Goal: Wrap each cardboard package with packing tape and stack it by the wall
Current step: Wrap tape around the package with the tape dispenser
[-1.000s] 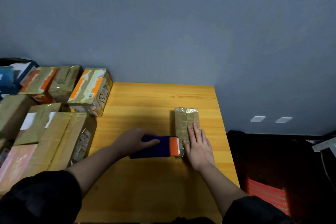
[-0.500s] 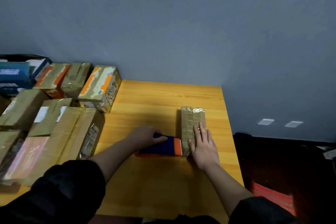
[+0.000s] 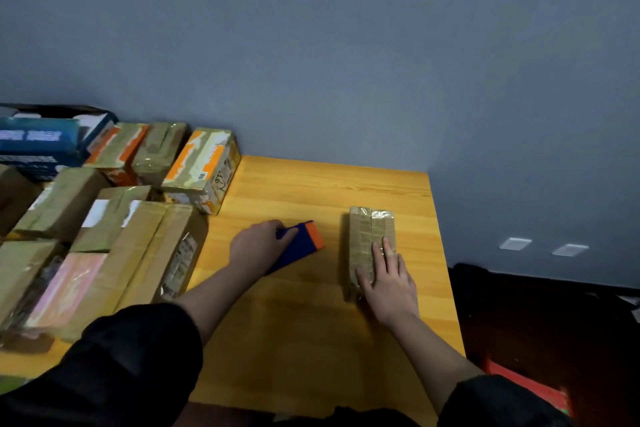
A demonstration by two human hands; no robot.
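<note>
Keep right hand point(image 3: 389, 282) flat, fingers straight, pinning the taped package point(image 3: 369, 236) at the table's point(image 3: 346, 340) right edge, while left hand point(image 3: 258, 246), gripping the tape dispenser point(image 3: 299, 246), pulls clear.

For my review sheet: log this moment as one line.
left hand: grips tape dispenser, apart from package | right hand: flat on taped package | table

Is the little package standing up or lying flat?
Lying flat. The package rests on the table, right hand flat on top.
</note>
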